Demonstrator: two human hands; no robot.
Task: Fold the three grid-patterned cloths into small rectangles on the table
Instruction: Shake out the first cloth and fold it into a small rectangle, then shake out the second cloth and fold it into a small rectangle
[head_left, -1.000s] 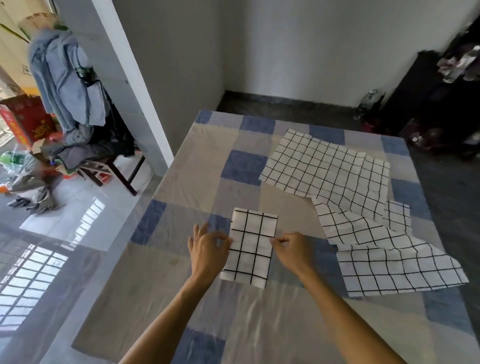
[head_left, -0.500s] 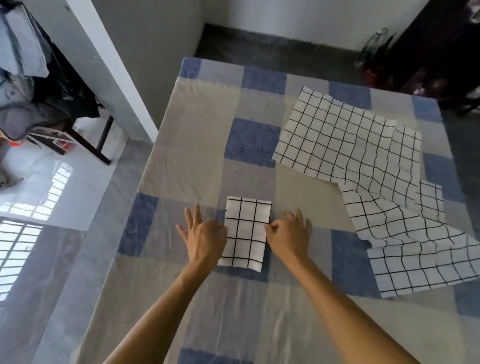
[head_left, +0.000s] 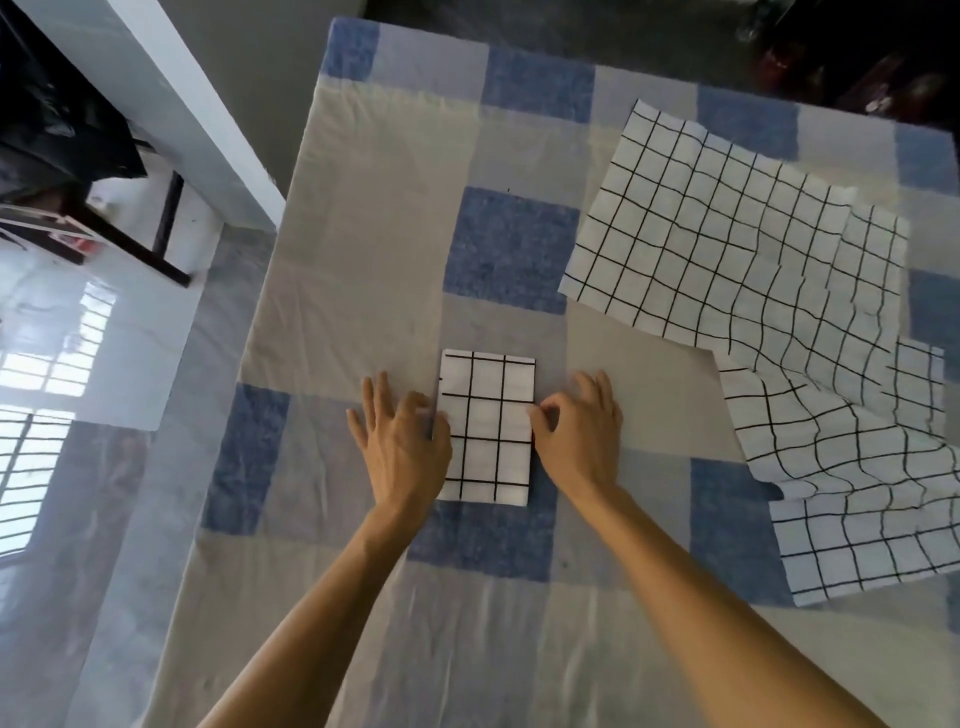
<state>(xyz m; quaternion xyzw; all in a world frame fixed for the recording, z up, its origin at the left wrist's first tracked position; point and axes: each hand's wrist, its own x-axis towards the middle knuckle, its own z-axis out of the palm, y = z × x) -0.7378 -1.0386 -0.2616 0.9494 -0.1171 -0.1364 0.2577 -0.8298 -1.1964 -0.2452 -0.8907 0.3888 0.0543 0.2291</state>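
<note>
Flanking a folded cloth (head_left: 488, 431) on the checked tablecloth (head_left: 353, 291), L hand (head_left: 402, 447) lay flat & R hand (head_left: 579, 441) pinched its edge, glossy floor (head_left: 78, 338) alongside.

Home – tiled floor (head_left: 78, 332), patchwork tablecloth (head_left: 363, 260).

Soft daylight from nine o'clock. Bright window glare on the shiny floor (head_left: 67, 332). Dim up at one o'clock. Only faint shadows on the surface (head_left: 363, 260). Bent lines near the edges.
</note>
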